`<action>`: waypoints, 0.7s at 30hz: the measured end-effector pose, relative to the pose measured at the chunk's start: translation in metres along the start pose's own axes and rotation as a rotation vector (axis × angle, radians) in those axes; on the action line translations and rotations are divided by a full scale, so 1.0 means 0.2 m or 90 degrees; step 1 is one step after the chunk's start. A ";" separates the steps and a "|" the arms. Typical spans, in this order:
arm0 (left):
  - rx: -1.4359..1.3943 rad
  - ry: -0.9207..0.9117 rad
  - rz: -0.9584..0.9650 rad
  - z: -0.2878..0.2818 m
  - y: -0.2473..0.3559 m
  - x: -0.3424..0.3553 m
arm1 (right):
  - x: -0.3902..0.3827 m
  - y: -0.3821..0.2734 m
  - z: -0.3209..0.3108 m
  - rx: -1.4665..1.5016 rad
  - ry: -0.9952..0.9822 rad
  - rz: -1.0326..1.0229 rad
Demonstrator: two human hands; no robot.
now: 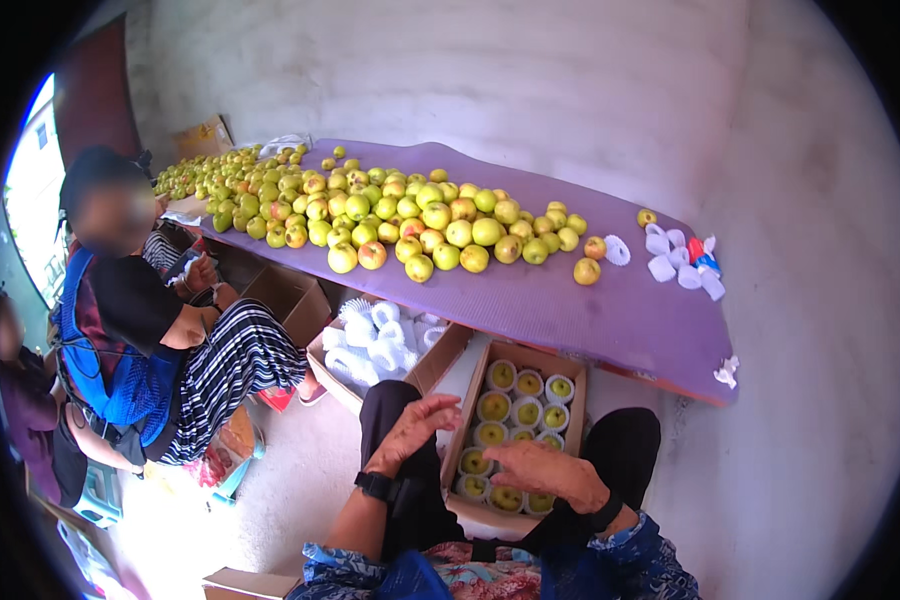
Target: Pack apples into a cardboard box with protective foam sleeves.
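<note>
I take the box centre as the middle of the dial, with 12 o'clock pointing away from the person. Between the knees stands the cardboard box (578, 408), where apples in white foam collars (528, 413) sit in rows. The step in hand appears to be arranging this layer. I judge that the next move calls for gentle, flat fingers, to keep each fruit upright in its collar.

At 5 o'clock the right grip (555, 472) is spread over the near rows, palm downward, fingers rather straight. Its underside is hidden, so I cannot tell whether it touches a fruit. At 9 o'clock the left grip (415, 430) is raised beside the box, fingers loosely apart, and seems to pinch nothing.

At 10 o'clock, near the box, is a carton (440, 362) with white foam sleeves (375, 340) heaped inside. Farther, at 1 o'clock, a few loose apples (587, 271) lie on the purple bench (660, 330), with one foam ring (617, 250) just beside them. Between 1 and 2 o'clock is a small group of foam pieces (689, 277). At 11 o'clock spreads the big apple pile (433, 215), reaching toward the bench's far end.
</note>
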State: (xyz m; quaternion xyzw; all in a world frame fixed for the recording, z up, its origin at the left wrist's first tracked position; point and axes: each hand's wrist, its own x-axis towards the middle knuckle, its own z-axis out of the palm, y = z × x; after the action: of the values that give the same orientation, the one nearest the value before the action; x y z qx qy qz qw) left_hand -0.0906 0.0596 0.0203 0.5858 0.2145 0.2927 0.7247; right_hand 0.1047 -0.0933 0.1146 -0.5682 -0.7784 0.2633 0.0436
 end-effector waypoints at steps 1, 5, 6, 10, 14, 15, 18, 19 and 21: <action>0.077 -0.009 -0.038 0.01 0.01 0.00 | 0.02 0.03 -0.05 0.000 0.001 -0.009; 0.187 -0.021 -0.122 0.05 0.03 0.01 | 0.11 0.19 -0.28 -0.024 0.043 -0.036; 0.189 -0.024 -0.162 0.06 0.03 0.01 | 0.13 0.23 -0.33 -0.020 0.076 -0.058; 0.235 -0.126 -0.177 0.06 0.11 0.10 | 0.19 0.35 -0.44 -0.044 0.090 -0.014; 0.411 0.120 0.024 0.01 0.25 0.39 | 0.25 0.46 -0.50 -0.012 0.108 -0.055; 0.444 0.169 0.059 -0.02 0.30 0.48 | 0.26 0.48 -0.50 -0.008 0.087 -0.050; 0.508 0.291 0.117 -0.07 0.37 0.76 | 0.31 0.53 -0.49 -0.003 0.054 -0.037; 0.563 0.314 0.167 -0.08 0.39 0.84 | 0.32 0.55 -0.48 -0.008 0.040 -0.022; 0.618 0.336 0.215 -0.10 0.38 1.00 | 0.34 0.58 -0.47 0.012 0.021 -0.024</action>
State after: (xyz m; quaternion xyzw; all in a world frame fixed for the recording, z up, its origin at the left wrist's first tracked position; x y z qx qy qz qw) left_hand 0.0303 0.2195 0.0971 0.7848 0.4009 0.4084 0.2378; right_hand 0.2161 0.0269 0.1264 -0.5570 -0.7858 0.2603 0.0671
